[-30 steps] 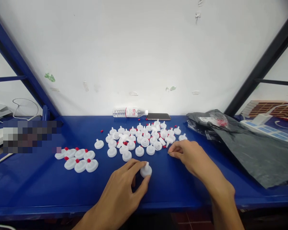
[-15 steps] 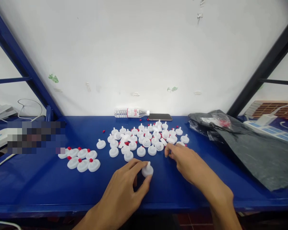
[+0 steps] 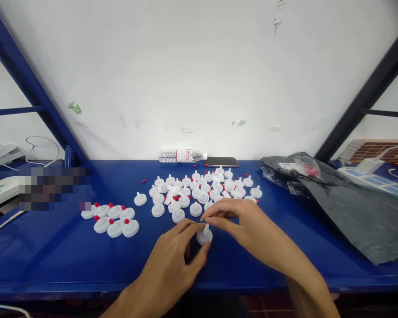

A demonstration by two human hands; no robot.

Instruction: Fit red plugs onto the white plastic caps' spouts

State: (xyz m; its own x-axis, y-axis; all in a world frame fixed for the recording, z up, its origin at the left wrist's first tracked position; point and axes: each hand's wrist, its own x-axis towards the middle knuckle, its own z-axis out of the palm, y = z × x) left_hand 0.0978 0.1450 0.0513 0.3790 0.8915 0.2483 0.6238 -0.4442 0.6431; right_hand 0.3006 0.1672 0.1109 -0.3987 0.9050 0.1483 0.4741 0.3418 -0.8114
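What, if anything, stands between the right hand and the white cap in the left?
Nothing visible: the right hand is right by the spout of the cap. The left hand holds the cap's sides; whether the right touches the spout is unclear.

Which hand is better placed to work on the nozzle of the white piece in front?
Right, I'd judge: the right hand reaches in close by the nozzle, though whether it holds anything is unclear. The left hand is occupied, gripping the white piece between thumb and fingers.
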